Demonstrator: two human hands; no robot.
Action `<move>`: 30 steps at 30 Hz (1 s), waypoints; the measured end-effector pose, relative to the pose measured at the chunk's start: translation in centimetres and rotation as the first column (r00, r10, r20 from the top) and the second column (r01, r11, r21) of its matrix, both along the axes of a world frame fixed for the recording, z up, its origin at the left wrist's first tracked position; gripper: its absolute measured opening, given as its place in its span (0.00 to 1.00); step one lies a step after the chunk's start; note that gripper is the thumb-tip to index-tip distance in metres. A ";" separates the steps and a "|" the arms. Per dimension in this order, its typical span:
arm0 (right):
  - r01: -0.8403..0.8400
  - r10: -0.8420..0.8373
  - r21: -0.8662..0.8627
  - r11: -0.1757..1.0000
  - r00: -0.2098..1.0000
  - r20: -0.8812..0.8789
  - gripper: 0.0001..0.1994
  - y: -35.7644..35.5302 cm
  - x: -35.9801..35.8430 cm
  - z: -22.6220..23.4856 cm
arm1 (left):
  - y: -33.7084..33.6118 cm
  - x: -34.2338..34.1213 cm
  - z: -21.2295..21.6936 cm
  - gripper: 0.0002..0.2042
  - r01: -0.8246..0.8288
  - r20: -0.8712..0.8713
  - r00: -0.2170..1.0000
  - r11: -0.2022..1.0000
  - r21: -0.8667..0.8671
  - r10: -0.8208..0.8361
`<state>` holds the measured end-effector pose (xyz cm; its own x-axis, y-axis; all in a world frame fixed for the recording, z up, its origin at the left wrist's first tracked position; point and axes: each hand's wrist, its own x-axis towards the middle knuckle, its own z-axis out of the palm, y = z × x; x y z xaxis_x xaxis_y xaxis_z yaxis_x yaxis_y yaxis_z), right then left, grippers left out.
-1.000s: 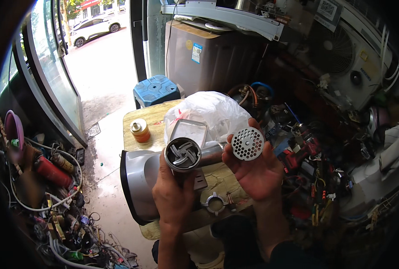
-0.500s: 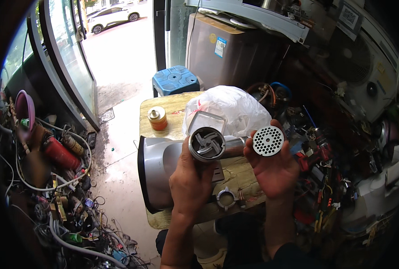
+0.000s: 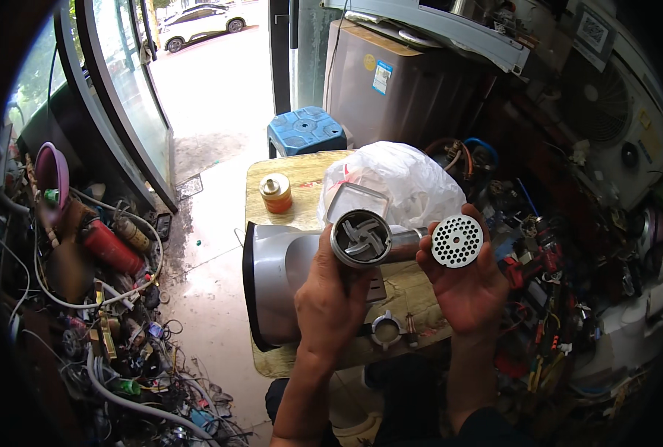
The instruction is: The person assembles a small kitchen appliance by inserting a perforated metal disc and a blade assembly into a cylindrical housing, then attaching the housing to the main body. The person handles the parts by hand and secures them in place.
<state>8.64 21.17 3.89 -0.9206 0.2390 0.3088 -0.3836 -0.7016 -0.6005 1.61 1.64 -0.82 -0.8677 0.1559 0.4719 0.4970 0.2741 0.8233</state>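
Note:
My left hand [image 3: 331, 298] grips the metal grinder head [image 3: 361, 238] of a grey meat grinder [image 3: 275, 279], its round mouth with a cross-shaped blade facing me. My right hand [image 3: 462, 287] holds a round perforated metal plate [image 3: 457, 241] at its fingertips, just right of the grinder mouth and apart from it. A metal ring nut [image 3: 386, 328] lies on the wooden table [image 3: 413, 294] between my forearms.
A white plastic bag [image 3: 398, 182] and a small orange can [image 3: 275, 192] sit on the table's far part. A blue stool [image 3: 305, 130] stands beyond. Cables, hoses and scrap [image 3: 100, 298] pile on the left; tools and parts [image 3: 540, 253] crowd the right.
The view has shifted, so the table and my hands now sit lower and further right in the picture. Both hands keep their grips; the plate stays beside the grinder mouth.

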 end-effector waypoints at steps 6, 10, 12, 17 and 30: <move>-0.008 0.008 0.021 1.000 1.000 -0.005 0.33 0.0 0.0 -0.1 | 0.0 -0.1 0.1 0.37 -0.001 -0.007 1.000 1.000 -0.007 0.001; 0.002 -0.001 0.032 0.999 1.000 -0.002 0.33 -0.2 0.1 -0.2 | 0.0 -0.1 0.1 0.37 -0.002 -0.024 1.000 1.000 -0.002 0.002; -0.002 0.002 0.031 1.000 1.000 0.004 0.33 -0.1 0.1 -0.3 | 0.0 0.0 0.2 0.37 0.000 -0.016 1.000 1.000 -0.005 0.000; -0.017 0.017 0.029 0.999 1.000 0.005 0.33 -0.2 0.0 -0.4 | 0.0 -0.2 0.3 0.38 -0.039 -0.066 0.997 0.998 -0.039 0.037; -0.004 0.004 0.004 1.000 1.000 0.013 0.32 -0.8 0.1 -0.1 | 0.1 -0.2 0.2 0.39 -0.029 -0.077 0.997 0.999 -0.037 0.026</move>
